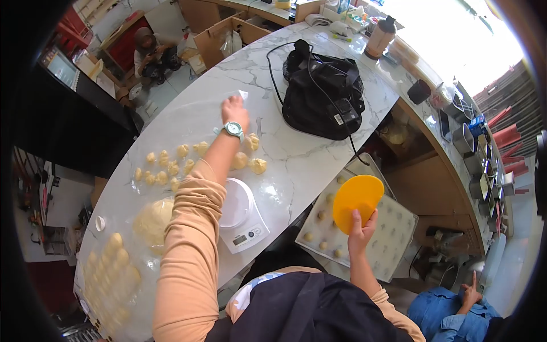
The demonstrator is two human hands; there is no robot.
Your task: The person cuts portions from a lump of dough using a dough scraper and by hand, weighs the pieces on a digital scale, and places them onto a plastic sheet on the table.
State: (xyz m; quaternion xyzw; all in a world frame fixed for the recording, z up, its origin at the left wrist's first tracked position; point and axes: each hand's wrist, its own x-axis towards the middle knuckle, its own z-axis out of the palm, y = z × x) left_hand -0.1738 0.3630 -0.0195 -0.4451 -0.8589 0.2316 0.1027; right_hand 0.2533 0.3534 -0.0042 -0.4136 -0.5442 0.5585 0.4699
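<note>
well forward, left arm point(196, 199) outstretched

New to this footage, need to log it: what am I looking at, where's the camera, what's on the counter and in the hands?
No machine here: these are a person's two bare hands. The single picture comes from a camera worn on the head, looking forward and down; the curved edges suggest a wide lens.

On the white, grey-veined marble-look counter are small pale-yellow dough-like lumps, a larger pale-yellow rounded mass, a white digital scale with a round plate, and a black fabric bundle with a cable.

The right hand holds a flat, yellow, oval disc. The left hand, with a pale-blue wristwatch, reaches across the counter; whether it grips anything isn't clear.
</note>
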